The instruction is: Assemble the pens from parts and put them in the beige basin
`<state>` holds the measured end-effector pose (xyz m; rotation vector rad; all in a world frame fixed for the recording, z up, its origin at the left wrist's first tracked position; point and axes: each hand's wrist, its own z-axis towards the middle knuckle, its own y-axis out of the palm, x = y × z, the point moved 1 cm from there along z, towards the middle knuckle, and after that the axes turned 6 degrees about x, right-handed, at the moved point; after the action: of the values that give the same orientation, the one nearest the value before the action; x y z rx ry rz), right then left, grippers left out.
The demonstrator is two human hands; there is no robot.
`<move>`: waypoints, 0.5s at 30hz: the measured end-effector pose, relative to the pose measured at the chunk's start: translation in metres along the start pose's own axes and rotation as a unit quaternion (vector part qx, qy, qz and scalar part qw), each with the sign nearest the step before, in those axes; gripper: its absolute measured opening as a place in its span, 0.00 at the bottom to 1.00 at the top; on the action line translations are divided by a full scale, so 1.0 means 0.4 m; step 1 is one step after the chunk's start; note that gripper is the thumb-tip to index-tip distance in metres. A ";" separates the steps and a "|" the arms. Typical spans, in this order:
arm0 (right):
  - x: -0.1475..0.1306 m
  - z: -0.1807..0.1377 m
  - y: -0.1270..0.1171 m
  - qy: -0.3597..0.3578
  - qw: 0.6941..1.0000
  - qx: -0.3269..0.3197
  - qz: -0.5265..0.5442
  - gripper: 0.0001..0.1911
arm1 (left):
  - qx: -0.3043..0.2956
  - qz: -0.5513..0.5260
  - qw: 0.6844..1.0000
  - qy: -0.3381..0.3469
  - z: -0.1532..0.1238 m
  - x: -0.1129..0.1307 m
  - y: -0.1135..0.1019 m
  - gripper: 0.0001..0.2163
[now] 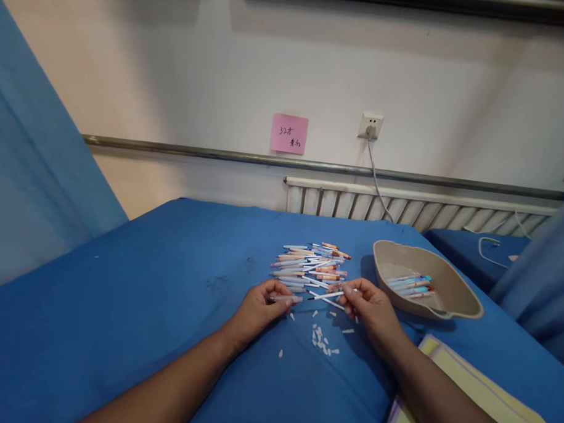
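Note:
Between thumb and fingers, my left hand (267, 300) pinches a greyish pen barrel (285, 298) that points to the right. A thin white pen refill (329, 295) with a dark tip is gripped by my right hand (364, 298). The refill's tip faces the barrel's end, with a small gap between them. Just beyond both hands lies a pile of pen parts (306, 263): pale barrels on the left, white refills in the middle, orange and pink pieces on the right. Nearer me, several small white tips (320, 341) are scattered on the blue cloth.
A beige bin (455, 292) at the right holds several pens (410, 285). A yellow folded item (473, 377) lies under my right forearm. The blue-covered table (128, 315) meets a wall with a radiator (346, 203), a socket (370, 125) and a pink note (289, 133).

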<state>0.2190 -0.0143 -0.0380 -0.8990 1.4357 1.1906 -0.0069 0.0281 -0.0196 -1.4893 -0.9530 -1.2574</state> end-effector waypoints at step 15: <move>-0.003 -0.009 0.018 0.021 0.997 -0.058 -0.045 0.21 | -0.035 -0.018 0.999 0.021 -0.002 -0.019 0.001 0.14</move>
<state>0.2115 -0.0164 -0.0355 -1.0629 1.3561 1.2038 -0.0079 0.0272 -0.0273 -1.4997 -0.9209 -1.3550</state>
